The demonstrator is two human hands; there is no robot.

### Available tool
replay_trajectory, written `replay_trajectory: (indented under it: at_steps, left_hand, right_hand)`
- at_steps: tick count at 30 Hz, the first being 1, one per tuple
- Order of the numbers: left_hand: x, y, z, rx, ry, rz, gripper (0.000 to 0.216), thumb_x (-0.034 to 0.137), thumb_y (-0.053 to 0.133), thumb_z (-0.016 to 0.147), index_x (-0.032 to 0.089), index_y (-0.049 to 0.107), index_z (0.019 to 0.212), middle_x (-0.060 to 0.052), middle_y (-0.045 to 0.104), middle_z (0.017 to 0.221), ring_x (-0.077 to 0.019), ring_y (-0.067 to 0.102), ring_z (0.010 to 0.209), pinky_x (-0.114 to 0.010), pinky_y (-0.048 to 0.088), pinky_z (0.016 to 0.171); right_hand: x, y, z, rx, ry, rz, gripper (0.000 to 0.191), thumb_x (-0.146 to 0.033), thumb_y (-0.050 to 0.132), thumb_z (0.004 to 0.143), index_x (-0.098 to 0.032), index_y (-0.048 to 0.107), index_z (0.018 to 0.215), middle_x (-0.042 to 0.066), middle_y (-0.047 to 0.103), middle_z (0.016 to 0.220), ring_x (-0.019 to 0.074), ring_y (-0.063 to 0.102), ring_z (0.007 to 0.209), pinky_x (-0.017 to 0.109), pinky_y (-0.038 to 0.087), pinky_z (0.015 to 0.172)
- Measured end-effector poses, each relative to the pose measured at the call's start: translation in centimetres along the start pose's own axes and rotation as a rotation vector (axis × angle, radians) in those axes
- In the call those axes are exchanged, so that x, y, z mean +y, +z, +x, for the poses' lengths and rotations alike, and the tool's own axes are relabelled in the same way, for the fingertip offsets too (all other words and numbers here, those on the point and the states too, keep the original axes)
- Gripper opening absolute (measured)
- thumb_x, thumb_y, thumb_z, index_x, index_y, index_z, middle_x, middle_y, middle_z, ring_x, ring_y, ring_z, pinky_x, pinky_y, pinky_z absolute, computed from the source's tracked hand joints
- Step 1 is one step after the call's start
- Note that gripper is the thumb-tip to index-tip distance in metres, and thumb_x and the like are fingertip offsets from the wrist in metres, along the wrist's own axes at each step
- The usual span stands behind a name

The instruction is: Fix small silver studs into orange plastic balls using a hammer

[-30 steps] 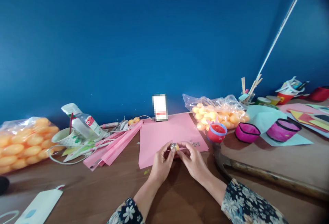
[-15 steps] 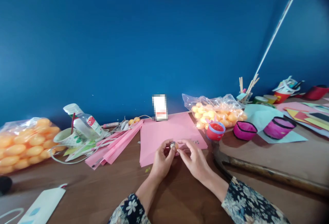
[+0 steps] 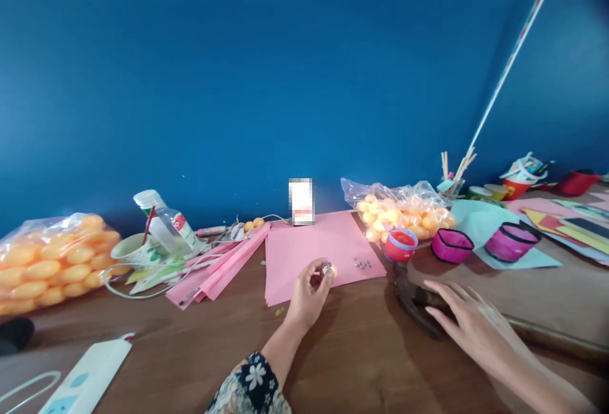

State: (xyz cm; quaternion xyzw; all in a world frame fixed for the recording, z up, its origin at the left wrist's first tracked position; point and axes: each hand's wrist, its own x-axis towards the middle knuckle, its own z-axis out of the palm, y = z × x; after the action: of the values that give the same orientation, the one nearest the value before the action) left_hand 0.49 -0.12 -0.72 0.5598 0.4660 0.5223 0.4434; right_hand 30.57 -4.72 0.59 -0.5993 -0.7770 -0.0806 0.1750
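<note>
My left hand [image 3: 308, 297] pinches a small ball [image 3: 328, 269] between thumb and fingers, just over the front part of a pink paper stack [image 3: 304, 246]. The ball looks orange with a shiny silver side; its detail is too small to make out. My right hand [image 3: 469, 319] is apart from it, over the wooden handle of a hammer [image 3: 542, 331], with thumb and fingers stretched out. Whether the fingers touch the handle I cannot tell. The hammer's dark curved head [image 3: 412, 303] lies just left of them. Several small silver pieces [image 3: 362, 264] lie on the paper's right side.
Bags of orange balls lie left [image 3: 57, 262] and behind right [image 3: 404, 211]. A red cup [image 3: 400, 246] and magenta fabric rings [image 3: 451, 246] stand behind the hammer. Pink strips [image 3: 223, 262], a bottle [image 3: 174, 230] and a cable are at left. A blue partition [image 3: 304, 84] rises behind.
My right hand has left the ball and moved right to above the hammer handle. My left hand keeps the ball. The view has tilted up slightly.
</note>
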Motion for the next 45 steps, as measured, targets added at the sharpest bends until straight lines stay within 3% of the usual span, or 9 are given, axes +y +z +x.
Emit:
replay_trajectory:
  at_steps: [6,16,21,25,28,32,45]
  left_hand:
    - [-0.1,0.1,0.0,0.012,0.006,-0.028,0.044,0.025,0.066,0.067,0.017,0.053,0.108,-0.006,0.06,0.095,-0.0126,0.059,0.076,-0.025,0.051,0.072]
    - [-0.8,0.0,0.2,0.049,0.009,-0.035,0.039,0.025,0.065,0.066,0.017,0.054,0.103,-0.005,0.059,0.094,-0.009,0.057,0.065,-0.021,0.05,0.062]
    - [-0.5,0.0,0.2,0.063,0.009,-0.017,0.038,0.025,0.065,0.065,0.016,0.054,0.101,-0.004,0.06,0.09,-0.0069,0.054,0.059,-0.018,0.048,0.057]
    - [-0.5,0.1,0.2,0.079,-0.01,-0.032,0.042,0.026,0.068,0.063,0.016,0.056,0.101,-0.004,0.061,0.09,-0.0072,0.054,0.059,-0.019,0.048,0.058]
    - [-0.6,0.1,0.2,0.082,-0.038,-0.048,0.047,0.027,0.07,0.061,0.016,0.057,0.104,-0.004,0.062,0.09,-0.0082,0.056,0.061,-0.02,0.049,0.06]
    - [-0.5,0.0,0.1,0.05,-0.032,-0.03,0.044,0.028,0.069,0.062,0.016,0.06,0.103,-0.004,0.065,0.085,-0.0112,0.058,0.064,-0.023,0.05,0.064]
    - [0.5,0.2,-0.4,-0.079,0.059,0.016,0.038,0.03,0.064,0.069,0.015,0.06,0.104,-0.005,0.067,0.085,-0.0149,0.06,0.068,-0.025,0.05,0.065]
  right_hand:
    - [1.6,0.9,-1.1,-0.051,-0.004,-0.054,0.033,-0.023,0.043,0.079,-0.023,0.052,0.111,0.007,0.063,0.103,0.0231,0.061,0.086,0.036,0.047,0.073]
    - [0.5,1.3,-0.6,-0.106,-0.128,-0.034,0.03,-0.021,0.044,0.073,-0.019,0.057,0.099,0.011,0.063,0.088,0.0229,0.063,0.075,0.032,0.048,0.065]
    - [-2.0,-0.3,0.0,-0.306,0.015,0.264,0.021,-0.029,0.043,0.077,-0.02,0.054,0.092,0.007,0.062,0.077,0.0217,0.061,0.069,0.032,0.047,0.063]
    - [-5.4,-3.3,0.5,-0.431,0.335,0.706,0.027,-0.043,0.042,0.079,-0.021,0.052,0.092,0.002,0.054,0.068,0.0161,0.054,0.056,0.027,0.044,0.051]
    - [-8.2,-5.4,1.0,-0.447,0.548,1.114,0.033,-0.051,0.042,0.079,-0.022,0.049,0.092,-0.004,0.042,0.06,0.01,0.043,0.047,0.021,0.036,0.041]
    - [-10.7,-6.2,1.6,-0.481,0.545,1.346,0.033,-0.051,0.05,0.076,-0.022,0.047,0.091,-0.006,0.039,0.06,0.0068,0.038,0.046,0.018,0.032,0.039]
    - [-14.3,-3.1,3.5,-0.519,0.412,1.389,0.025,-0.045,0.047,0.081,-0.021,0.042,0.088,-0.009,0.034,0.06,0.0043,0.03,0.042,0.015,0.029,0.035]
